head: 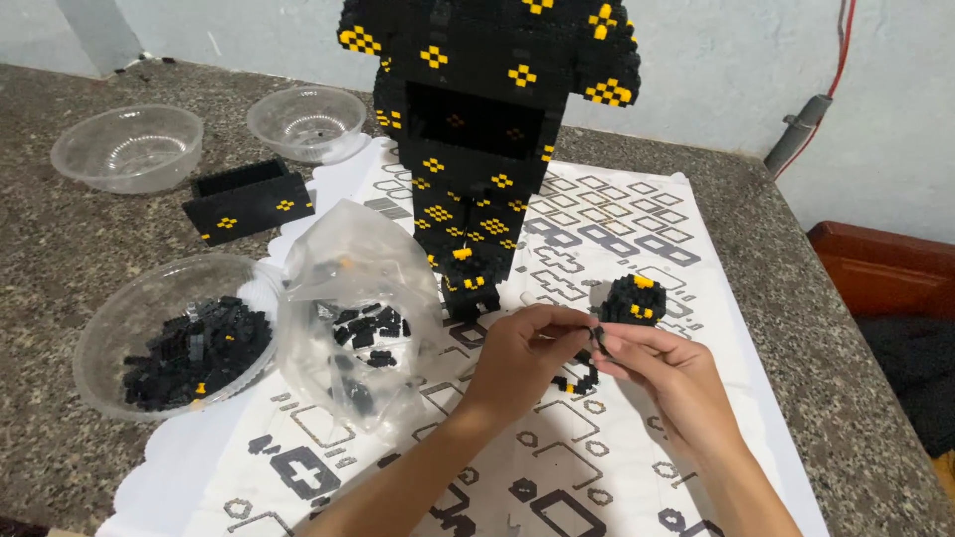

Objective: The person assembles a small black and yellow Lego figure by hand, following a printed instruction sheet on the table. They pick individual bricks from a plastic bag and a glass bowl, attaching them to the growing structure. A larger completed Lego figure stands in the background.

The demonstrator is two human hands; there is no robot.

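Between both pinching hands (587, 348), small black brick (596, 336)

a speckled grey-brown stone worktop (796, 298) fills most of the view, its far edge running from nine o'clock up towards two o'clock. behind it, from eleven to three o'clock, stands a pale blue-grey plastered wall (716, 70) with faint scuffs. at two o'clock a thin red cable (844, 40) drops down the wall into a grey cylindrical fitting (799, 134) that leans toward the counter. at three o'clock, beyond the counter's right edge, sits a reddish-brown wooden piece of furniture (880, 268) with dark cloth (920, 373) below it. the light is soft and even
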